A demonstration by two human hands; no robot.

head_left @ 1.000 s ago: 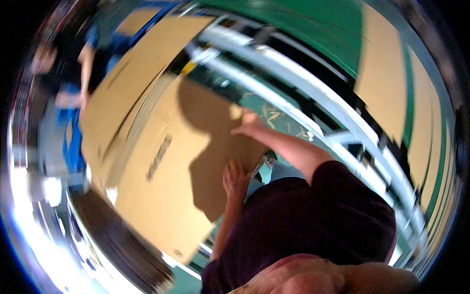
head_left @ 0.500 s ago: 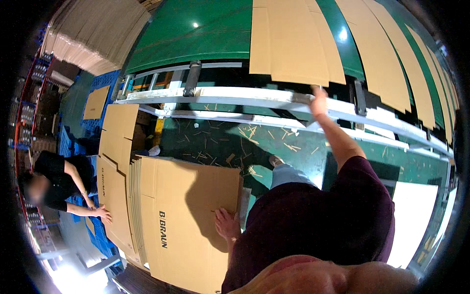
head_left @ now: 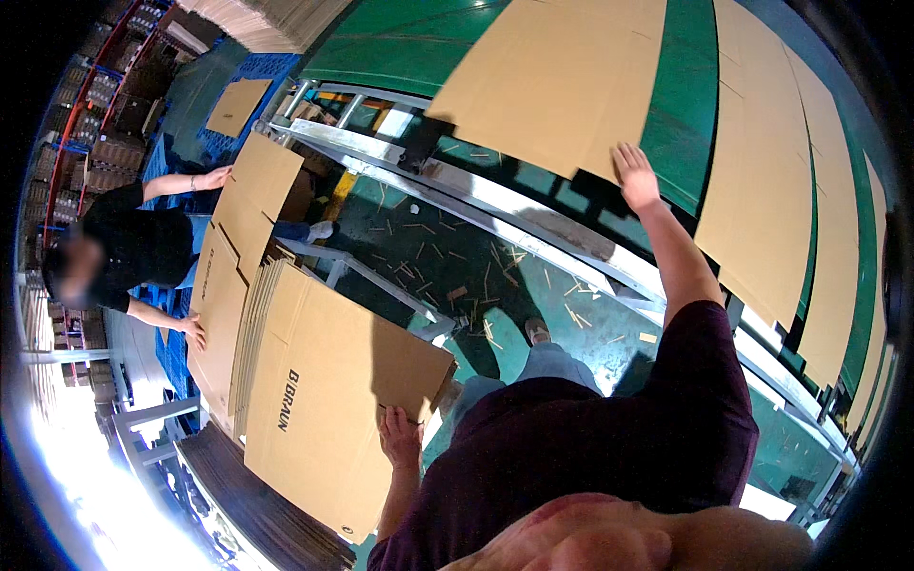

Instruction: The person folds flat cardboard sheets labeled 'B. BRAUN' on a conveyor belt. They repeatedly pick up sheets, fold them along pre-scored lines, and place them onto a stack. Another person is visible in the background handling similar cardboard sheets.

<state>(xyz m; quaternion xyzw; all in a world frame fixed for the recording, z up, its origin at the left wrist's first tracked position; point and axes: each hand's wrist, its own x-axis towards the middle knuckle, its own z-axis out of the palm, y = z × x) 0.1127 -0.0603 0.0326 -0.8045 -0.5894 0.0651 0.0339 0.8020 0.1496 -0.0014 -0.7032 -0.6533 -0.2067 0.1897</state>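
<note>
My left hand [head_left: 401, 438] lies with fingers flat on the near edge of the top flattened cardboard carton [head_left: 328, 381], part of a fanned stack with dark printing. My right arm reaches far forward, and my right hand [head_left: 636, 178] has its fingers stretched out at the near corner of a plain cardboard sheet [head_left: 557, 86] on the green conveyor belt [head_left: 674, 114]. Its fingertips appear to touch that sheet's edge; no grip is visible. Across the stack, a co-worker's hands [head_left: 193, 331] rest on the edges of another flattened carton [head_left: 224, 271].
More cardboard sheets [head_left: 762, 181] lie spaced along the belt to the right. A white metal rail [head_left: 514, 214] runs between me and the belt. Scraps litter the green floor [head_left: 419, 262]. Blue pallets [head_left: 262, 71] and shelving stand at left; a dark cardboard stack [head_left: 257, 504] is below.
The view has turned. My right hand has moved from the rail to the sheet's edge on the belt. My left hand stays on the stack. One co-worker's hand has moved to the carton's far end.
</note>
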